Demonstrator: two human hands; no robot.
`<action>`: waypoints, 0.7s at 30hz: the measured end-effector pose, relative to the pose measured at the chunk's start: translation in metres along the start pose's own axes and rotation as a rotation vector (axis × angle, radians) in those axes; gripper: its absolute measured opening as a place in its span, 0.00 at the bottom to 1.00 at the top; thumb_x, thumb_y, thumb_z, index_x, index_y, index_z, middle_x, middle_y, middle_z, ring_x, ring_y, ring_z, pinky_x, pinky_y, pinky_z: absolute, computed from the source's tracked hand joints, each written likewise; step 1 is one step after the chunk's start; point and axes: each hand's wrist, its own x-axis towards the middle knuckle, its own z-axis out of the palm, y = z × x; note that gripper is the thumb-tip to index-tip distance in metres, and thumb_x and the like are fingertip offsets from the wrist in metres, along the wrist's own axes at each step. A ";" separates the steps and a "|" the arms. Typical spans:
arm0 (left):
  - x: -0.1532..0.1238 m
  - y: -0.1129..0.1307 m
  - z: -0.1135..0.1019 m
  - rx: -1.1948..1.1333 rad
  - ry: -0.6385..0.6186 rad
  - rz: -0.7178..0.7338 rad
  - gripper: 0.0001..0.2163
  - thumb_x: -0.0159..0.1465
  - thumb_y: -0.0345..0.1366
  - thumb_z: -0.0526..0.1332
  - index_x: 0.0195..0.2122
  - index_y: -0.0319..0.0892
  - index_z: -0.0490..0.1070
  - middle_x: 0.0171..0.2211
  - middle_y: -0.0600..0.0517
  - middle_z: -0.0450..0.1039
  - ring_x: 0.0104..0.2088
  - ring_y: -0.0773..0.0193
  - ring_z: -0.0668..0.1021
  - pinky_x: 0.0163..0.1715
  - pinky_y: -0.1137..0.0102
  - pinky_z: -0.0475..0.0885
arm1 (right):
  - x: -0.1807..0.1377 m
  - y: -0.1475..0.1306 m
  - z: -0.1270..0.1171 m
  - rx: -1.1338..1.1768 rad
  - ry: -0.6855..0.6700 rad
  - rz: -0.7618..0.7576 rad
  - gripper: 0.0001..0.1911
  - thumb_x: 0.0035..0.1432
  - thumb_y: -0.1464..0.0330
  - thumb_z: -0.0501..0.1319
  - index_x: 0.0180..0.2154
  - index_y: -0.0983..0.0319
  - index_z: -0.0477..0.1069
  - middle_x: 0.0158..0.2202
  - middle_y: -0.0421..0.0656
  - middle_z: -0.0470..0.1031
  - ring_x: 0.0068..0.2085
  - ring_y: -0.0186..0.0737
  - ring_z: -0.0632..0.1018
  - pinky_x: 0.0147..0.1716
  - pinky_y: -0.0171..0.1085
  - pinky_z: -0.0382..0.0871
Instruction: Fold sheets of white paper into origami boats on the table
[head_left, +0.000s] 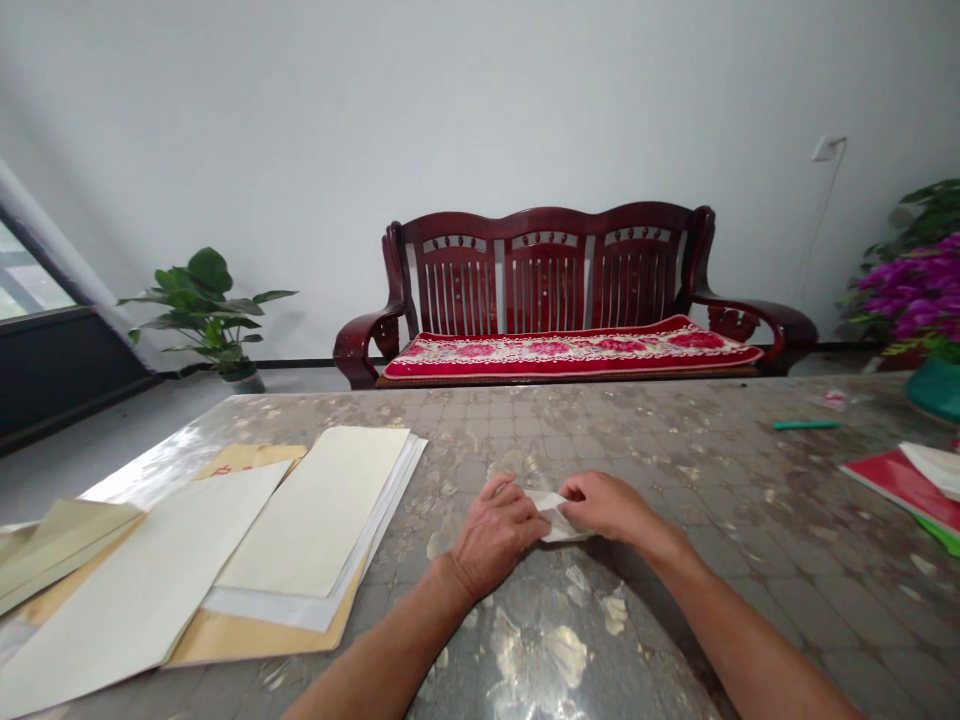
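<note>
The paper (553, 516) lies on the table (675, 440), well in from the table's far edge. The right hand (604, 505) pinches its right side — the left hand (497, 530) touches its left end, gripping or merely pressing, I cannot tell.

Domestic sitting room, most likely in a home. At centre stood a long, dark red lacquered wooden settee (545, 290) with slatted back and scrolled arms, its seat laid with a red, floral-patterned fabric cushion (577, 347). Across the foreground spread a broad table under a glossy grey floral covering (465, 410). At mid-left stood a broad-leaved green potted plant (210, 300); at the right edge, bright purple flowers (911, 285) filled a rounded teal pot (937, 390). Behind ran a plain pale wall (480, 100).
</note>
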 end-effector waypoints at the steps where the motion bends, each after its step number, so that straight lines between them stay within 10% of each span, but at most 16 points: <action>1: 0.000 0.001 0.001 -0.005 -0.003 0.011 0.06 0.68 0.36 0.59 0.36 0.50 0.76 0.28 0.56 0.72 0.37 0.64 0.70 0.58 0.61 0.54 | -0.001 -0.002 0.000 -0.030 -0.001 0.011 0.08 0.50 0.65 0.60 0.30 0.57 0.78 0.27 0.38 0.78 0.29 0.36 0.75 0.26 0.33 0.53; 21: 0.004 0.007 0.004 -0.025 -0.032 0.051 0.07 0.67 0.34 0.58 0.34 0.48 0.74 0.29 0.55 0.71 0.36 0.64 0.71 0.60 0.61 0.55 | -0.006 -0.008 0.000 -0.275 0.137 0.003 0.08 0.53 0.65 0.60 0.26 0.58 0.76 0.28 0.45 0.79 0.33 0.44 0.78 0.26 0.36 0.53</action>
